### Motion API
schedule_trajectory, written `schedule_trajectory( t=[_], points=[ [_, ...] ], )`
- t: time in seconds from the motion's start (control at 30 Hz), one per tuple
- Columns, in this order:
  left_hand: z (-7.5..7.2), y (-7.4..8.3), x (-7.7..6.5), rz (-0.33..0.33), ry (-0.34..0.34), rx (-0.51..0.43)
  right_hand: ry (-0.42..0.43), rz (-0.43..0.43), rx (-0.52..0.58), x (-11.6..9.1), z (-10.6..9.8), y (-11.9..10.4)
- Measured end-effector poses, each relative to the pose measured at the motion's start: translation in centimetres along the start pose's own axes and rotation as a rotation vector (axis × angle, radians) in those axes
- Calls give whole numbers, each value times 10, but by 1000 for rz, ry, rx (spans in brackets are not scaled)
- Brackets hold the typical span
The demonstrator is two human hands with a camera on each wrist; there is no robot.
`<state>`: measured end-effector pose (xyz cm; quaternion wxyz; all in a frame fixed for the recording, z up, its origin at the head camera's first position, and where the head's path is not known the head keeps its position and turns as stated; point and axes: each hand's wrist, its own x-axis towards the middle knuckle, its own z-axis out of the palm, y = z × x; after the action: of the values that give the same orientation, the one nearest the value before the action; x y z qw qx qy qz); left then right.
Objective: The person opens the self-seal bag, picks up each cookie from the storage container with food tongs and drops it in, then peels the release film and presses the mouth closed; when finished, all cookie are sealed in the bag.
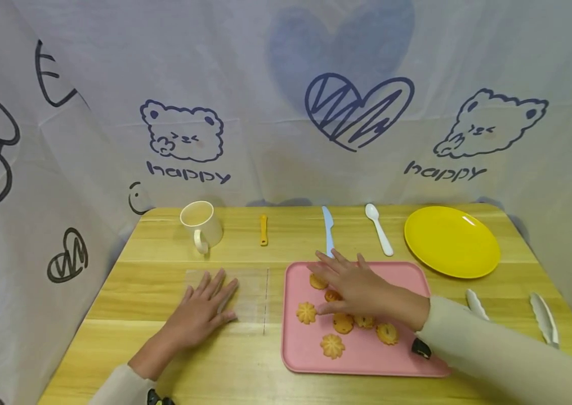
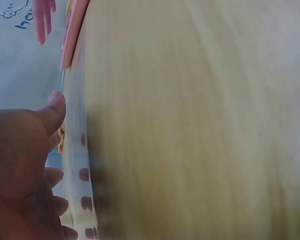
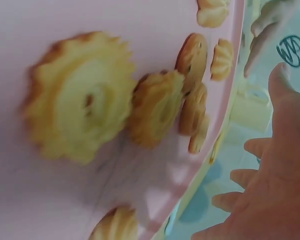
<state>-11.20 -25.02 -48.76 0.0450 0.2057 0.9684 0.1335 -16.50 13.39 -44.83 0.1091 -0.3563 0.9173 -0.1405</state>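
From above, the head camera faces forward and down over the table [image 1: 235, 365]; close, low wrist views share its pink tray [image 1: 362, 360].

Across a yellow wood-grain table [image 1: 114, 304]: a cream cylindrical mug [image 1: 210, 226], slim orange stick [image 1: 263, 230], pale-blue knife [image 1: 328, 228], white spoon [image 1: 379, 230], round yellow plate [image 1: 451, 242] and what look like partly hidden white-tipped tongs [image 1: 544, 318]. Behind hangs white cloth [image 1: 266, 129] printed with dark hearts [image 1: 360, 109] and bears [image 1: 184, 135].

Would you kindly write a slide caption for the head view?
Right hand spread over cookies on a pink tray, left hand over a transparent rectangular item.
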Motion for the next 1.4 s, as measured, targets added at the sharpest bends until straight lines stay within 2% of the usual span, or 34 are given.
schedule_trajectory(
  t=[0.17, 0.4, 0.77, 1.1, 1.27, 1.4],
  points=[
    [2, 1, 1, 6, -14, -20, -67, -50, -35, 16, 6, -13],
    [7, 2, 4, 5, -41, -10, -164, -76, -50, 35, 19, -30],
    [10, 7, 12, -3, -45, 3, -228, -92, -112, 56, 31, -51],
    [13, 12, 18, -12, -30, 29, -255, -74, -172, 59, 32, -59],
    [9, 8, 18, -17, -25, -30, -261, -72, -172, 58, 33, -59],
    [4, -4, 18, -5, 8, -115, -260, -74, -173, 57, 33, -58]
  ],
)
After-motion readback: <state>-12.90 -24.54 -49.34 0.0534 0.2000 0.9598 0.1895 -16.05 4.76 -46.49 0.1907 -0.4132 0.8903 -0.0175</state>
